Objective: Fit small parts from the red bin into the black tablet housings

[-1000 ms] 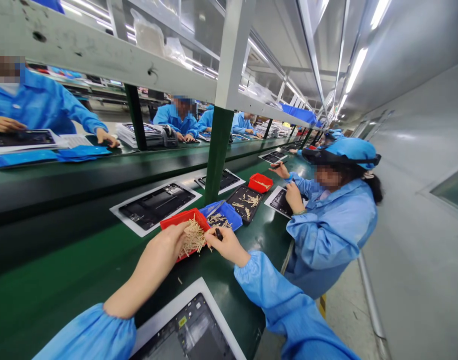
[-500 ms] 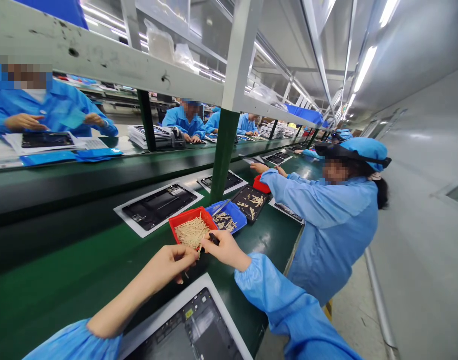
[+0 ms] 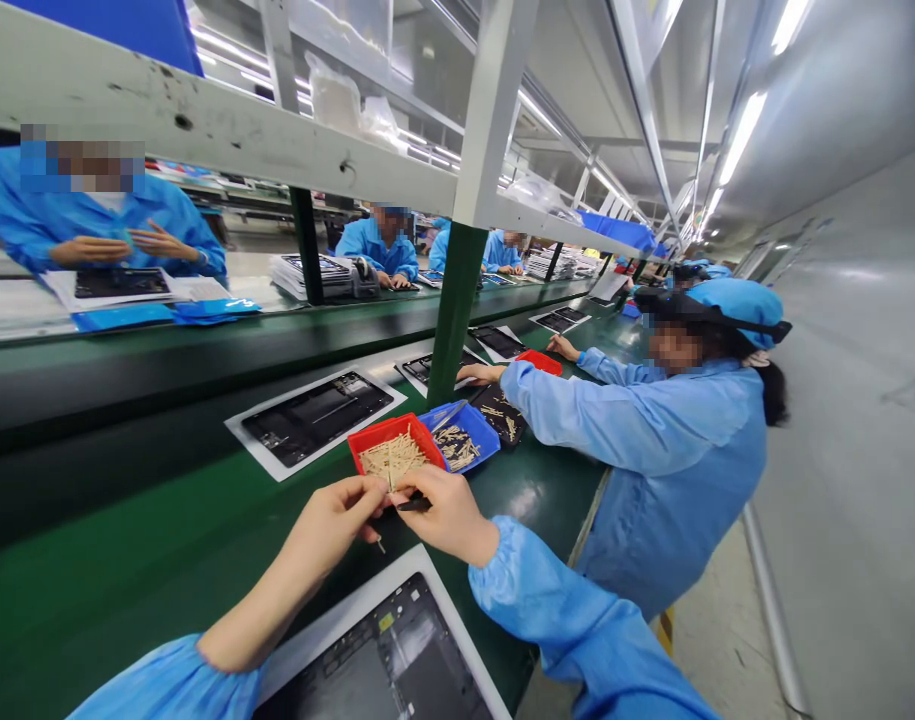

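Note:
My left hand [image 3: 335, 520] is closed in a pinch on a thin beige strip [image 3: 389, 474]. A second small strip [image 3: 381, 545] sticks out below its fingers. The fingertips of my right hand [image 3: 451, 512] meet the left ones at the strip, and a slim black tool [image 3: 413, 505] is tucked in its grip; the tool's tip is hidden. Both hands are just in front of a red bin [image 3: 358, 440] full of similar beige strips. Nearest to me lies a dark tablet housing [image 3: 397, 660] on a white sheet [image 3: 446, 590].
Beside the red bin stands a blue bin [image 3: 488, 436] with more strips, then a black tray [image 3: 513, 415]. Another housing [image 3: 318, 420] lies behind on the green bench [image 3: 164, 510]. A post [image 3: 455, 310] rises behind the bins. A co-worker [image 3: 652, 430] reaches in from the right.
My right hand has moved in until its fingertips meet those of my left, and the black tool has tilted. The co-worker on the right has brought one hand back towards the black tray.

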`<state>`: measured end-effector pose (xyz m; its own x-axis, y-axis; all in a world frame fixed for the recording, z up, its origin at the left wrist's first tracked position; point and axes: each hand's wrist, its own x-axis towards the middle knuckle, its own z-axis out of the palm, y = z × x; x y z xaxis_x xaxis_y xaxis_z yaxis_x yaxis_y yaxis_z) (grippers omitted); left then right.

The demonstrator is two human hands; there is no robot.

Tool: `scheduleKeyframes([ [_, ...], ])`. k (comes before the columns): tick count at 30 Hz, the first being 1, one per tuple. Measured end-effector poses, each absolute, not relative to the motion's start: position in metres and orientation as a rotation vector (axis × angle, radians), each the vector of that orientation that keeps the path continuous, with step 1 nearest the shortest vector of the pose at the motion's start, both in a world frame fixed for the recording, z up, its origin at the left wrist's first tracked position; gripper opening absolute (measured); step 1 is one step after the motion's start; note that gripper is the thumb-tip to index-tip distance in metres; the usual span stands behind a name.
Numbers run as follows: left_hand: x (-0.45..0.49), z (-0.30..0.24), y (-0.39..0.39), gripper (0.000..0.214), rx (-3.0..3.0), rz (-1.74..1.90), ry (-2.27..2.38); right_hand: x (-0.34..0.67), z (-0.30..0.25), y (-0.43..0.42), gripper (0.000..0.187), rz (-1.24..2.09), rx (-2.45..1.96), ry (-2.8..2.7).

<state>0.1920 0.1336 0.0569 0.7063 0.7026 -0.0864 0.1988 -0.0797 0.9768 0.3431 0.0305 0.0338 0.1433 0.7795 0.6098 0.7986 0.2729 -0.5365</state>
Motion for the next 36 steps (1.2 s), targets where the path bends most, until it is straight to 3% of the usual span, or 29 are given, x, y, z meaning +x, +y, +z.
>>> scheduleKeyframes([
  [9,0.191,0.063,0.123,0.051,1.73,0.583,0.774,0.336,0.036,0.029,0.016,-0.154,-1.611,-1.677],
  [15,0.192,0.067,0.119,0.05,1.736,0.594,0.795,0.334,0.036,0.029,0.013,-0.208,-1.637,-1.7],
  [28,0.141,0.092,0.122,0.049,1.725,0.401,0.647,0.389,0.033,0.054,0.009,0.007,-1.828,-1.455],
  [32,0.115,0.074,0.123,0.035,2.12,0.703,0.682,0.399,0.033,0.061,0.019,0.071,-1.75,-1.393],
  [34,0.104,0.064,0.121,0.023,2.371,0.907,0.575,0.397,0.035,0.06,0.017,0.095,-1.688,-1.356],
  [36,0.093,0.055,0.119,0.018,2.611,1.068,0.402,0.392,0.037,0.055,0.026,0.122,-1.622,-1.299],
])
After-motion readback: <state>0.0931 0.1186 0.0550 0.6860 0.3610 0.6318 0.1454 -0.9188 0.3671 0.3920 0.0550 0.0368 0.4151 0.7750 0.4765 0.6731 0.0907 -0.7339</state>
